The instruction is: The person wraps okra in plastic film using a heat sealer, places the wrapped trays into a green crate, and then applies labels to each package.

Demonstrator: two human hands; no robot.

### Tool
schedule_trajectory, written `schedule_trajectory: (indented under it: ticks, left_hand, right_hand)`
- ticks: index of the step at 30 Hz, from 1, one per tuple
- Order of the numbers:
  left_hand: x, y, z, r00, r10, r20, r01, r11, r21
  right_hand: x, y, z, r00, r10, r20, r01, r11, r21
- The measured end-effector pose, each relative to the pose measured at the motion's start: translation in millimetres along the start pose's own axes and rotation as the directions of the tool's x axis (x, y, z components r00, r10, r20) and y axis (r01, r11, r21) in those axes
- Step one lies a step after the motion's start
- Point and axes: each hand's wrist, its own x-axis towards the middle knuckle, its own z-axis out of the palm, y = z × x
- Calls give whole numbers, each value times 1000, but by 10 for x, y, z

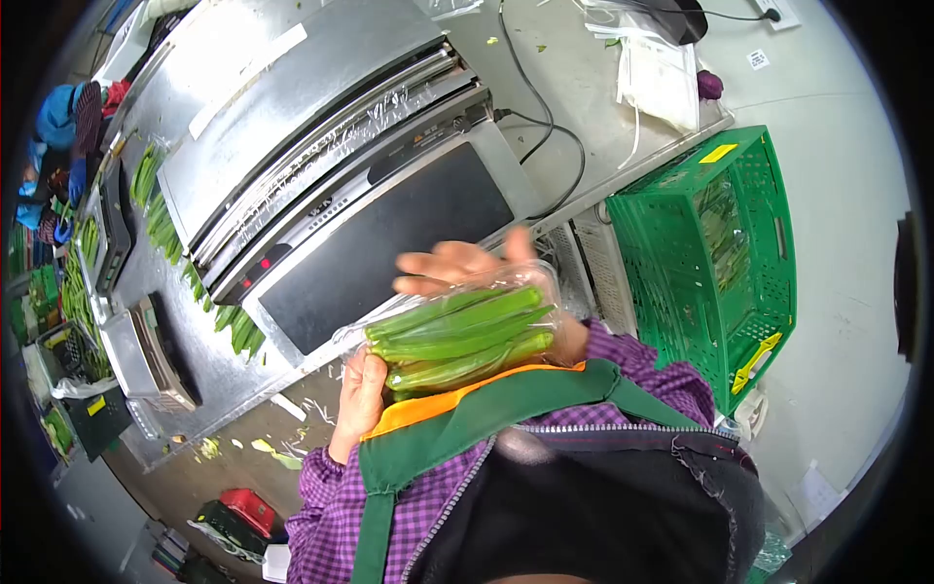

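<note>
A clear film-wrapped pack of long green vegetables [457,336], perhaps okra or peppers, is held close to my chest. My left hand [362,389] grips its left end, the thumb pressed on the front. Just beyond the pack's far edge, my right hand [462,265] has its fingers stretched out and slightly blurred. The pack covers part of its palm, so any contact there is hard to make out. Behind both hands stands a wrapping machine with a dark flat plate [389,243] and a film roll [341,146].
A green crate [681,204] with bagged greens stands to the right. Long green vegetables [161,219] lie on the steel table's left side, near a scale-like device [146,355]. Black cables [545,117] and white plastic bags [662,83] lie at the back. Scraps litter the floor.
</note>
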Motion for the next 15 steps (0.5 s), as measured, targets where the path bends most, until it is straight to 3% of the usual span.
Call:
schedule_trajectory:
  ticks: [2,3,4,5,6,7,9,10,12,14,15]
  left_hand:
    - [-13,5,42,996,-82,-19,77,980,-185]
    - [29,70,74,996,-86,-13,82,981,-177]
    - [130,180,131,951,-285,-118,259,946,-193]
    - [244,252,187,855,-471,-218,426,876,-226]
    - [412,278,263,892,-423,-161,392,900,-193]
    - [608,298,346,924,-371,-96,354,922,-157]
    - [1024,309,357,909,-395,134,395,918,29]
    - [1147,366,513,921,-349,175,334,936,109]
    - [1419,461,792,886,-401,233,295,875,385]
    - [1566,632,1277,858,-450,246,286,818,499]
    - [1728,482,1294,835,-367,410,186,890,417]
  right_hand:
    - [-288,-265,148,997,-64,36,65,998,-23]
    - [-394,-398,112,996,-71,-61,48,947,-318]
    - [-476,-537,64,983,-105,-152,-3,812,-583]
    - [-534,-676,-12,935,-241,-261,-128,457,-880]
    - [-523,-800,-43,909,-356,-218,-144,222,-964]
    - [-504,-946,-70,875,-461,-146,-177,-26,-984]
    - [-440,-1235,-22,877,-480,-7,-197,-346,-917]
    - [-449,-1355,143,934,-356,-11,-191,-474,-859]
    - [-540,-1439,-15,974,-223,39,-67,-448,-891]
    - [-750,-1543,62,951,-309,-16,-130,-351,-927]
    - [-934,-1625,42,914,-406,-12,-138,-282,-950]
